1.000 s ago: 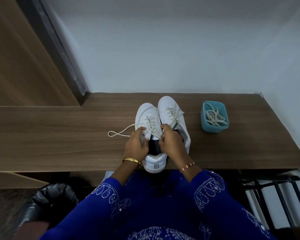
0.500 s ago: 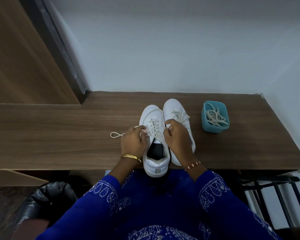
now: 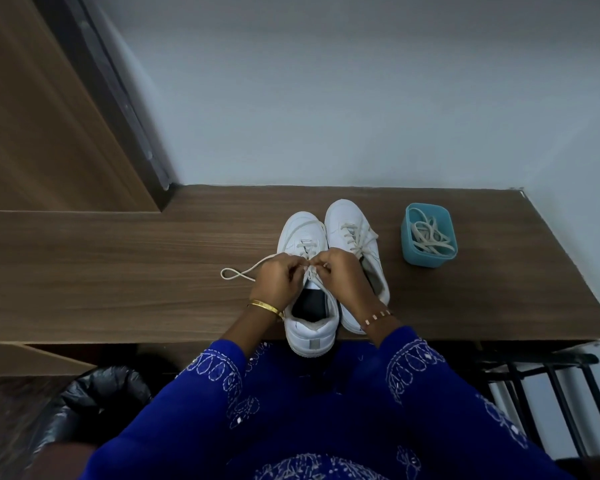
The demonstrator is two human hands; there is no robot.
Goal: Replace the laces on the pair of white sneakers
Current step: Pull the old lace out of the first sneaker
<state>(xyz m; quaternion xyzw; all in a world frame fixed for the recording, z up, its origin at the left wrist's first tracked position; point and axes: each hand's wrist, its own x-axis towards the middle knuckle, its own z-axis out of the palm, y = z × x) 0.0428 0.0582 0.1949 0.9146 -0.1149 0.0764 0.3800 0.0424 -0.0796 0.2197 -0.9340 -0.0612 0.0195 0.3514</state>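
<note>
Sneakers sit side by side on the wooden shelf (image 3: 118, 271): the left sneaker (image 3: 307, 299) nearer, its heel over the edge. Both hands have moved in from its sides to meet over its laces; the left hand (image 3: 278, 278) and right hand (image 3: 340, 275) each pinch the lace (image 3: 243, 271), whose loop still trails leftward. Spare laces fill the blue tub (image 3: 429, 237), unmoved.

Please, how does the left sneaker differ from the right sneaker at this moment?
The left sneaker sits nearer the person, its heel over the table edge; the right sneaker sits farther back. Both hands, left hand and right hand, pinch the left sneaker's lace, which trails onto the table; the right sneaker's lace is untouched. Both are white, toes toward the wall.
</note>
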